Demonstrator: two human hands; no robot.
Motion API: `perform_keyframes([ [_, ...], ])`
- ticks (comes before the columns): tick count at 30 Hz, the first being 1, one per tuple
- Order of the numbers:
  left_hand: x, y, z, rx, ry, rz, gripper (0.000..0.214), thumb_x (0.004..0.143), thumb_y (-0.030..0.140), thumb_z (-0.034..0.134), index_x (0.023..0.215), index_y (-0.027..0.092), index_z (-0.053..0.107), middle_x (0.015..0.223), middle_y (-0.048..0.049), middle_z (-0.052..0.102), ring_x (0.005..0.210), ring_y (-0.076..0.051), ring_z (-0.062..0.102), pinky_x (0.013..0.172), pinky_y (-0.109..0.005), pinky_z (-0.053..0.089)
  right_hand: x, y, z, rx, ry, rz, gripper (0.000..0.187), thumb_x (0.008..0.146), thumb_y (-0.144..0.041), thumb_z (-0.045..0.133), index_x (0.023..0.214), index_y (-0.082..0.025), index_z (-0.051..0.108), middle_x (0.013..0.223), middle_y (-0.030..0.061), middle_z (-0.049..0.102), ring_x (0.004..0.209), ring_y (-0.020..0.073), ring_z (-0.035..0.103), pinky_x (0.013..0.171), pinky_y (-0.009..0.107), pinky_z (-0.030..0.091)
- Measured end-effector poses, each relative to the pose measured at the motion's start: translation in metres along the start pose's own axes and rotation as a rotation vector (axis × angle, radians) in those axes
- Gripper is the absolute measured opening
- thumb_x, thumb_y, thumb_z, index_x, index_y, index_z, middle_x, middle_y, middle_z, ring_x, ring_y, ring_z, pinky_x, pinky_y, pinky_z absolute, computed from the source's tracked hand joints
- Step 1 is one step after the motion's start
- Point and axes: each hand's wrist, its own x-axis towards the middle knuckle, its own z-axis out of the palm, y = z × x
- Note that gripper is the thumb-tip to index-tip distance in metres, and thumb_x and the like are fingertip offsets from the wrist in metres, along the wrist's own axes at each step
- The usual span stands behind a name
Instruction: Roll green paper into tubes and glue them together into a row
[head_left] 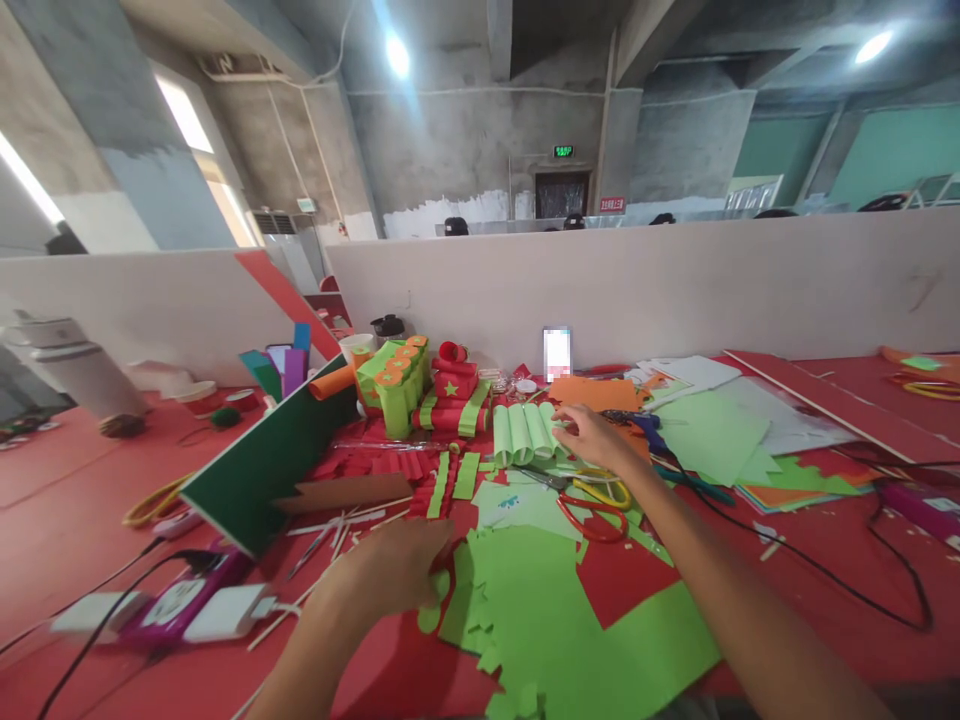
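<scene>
My right hand is at the right end of a row of light green paper rolls, its thumb and fingers bent about the last roll. My left hand is over the near-left edge of the bright green paper, its fingers blurred and partly hidden. A small green paper piece shows just below it. Between my hands lie red-handled scissors and yellow-handled scissors. Green paper strips lie beyond my left hand.
Green and orange paper models and red rolls stand at the back. A dark green board leans at left, near a purple power strip. A phone stands against the pale partition. A black cable crosses the right side.
</scene>
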Motion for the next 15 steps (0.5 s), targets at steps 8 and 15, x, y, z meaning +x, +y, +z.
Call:
perform_keyframes([
  [8,0.009,-0.008,-0.029,-0.063,0.042,0.093,0.004,0.064,0.020,0.057,0.066,0.022,0.060,0.070,-0.0020,0.063,0.062,-0.019,0.054,0.054,-0.027,0.029,-0.004,-0.008,0.001,0.037,-0.070,-0.112,0.024,0.087,-0.032,0.060,0.108,-0.025,0.070,0.128,0.0108,0.056,0.115,0.0261,0.056,0.090,0.036,0.047],
  [15,0.041,0.018,-0.084,-0.122,0.331,0.251,0.021,0.085,0.029,0.044,0.091,0.023,0.064,0.079,-0.0048,0.065,0.063,-0.018,0.054,0.057,-0.028,0.031,-0.006,-0.013,0.005,0.023,-0.085,-0.066,0.023,0.089,-0.027,0.055,0.102,-0.026,0.074,0.133,0.0098,0.056,0.128,0.0281,0.048,0.102,0.041,0.040],
])
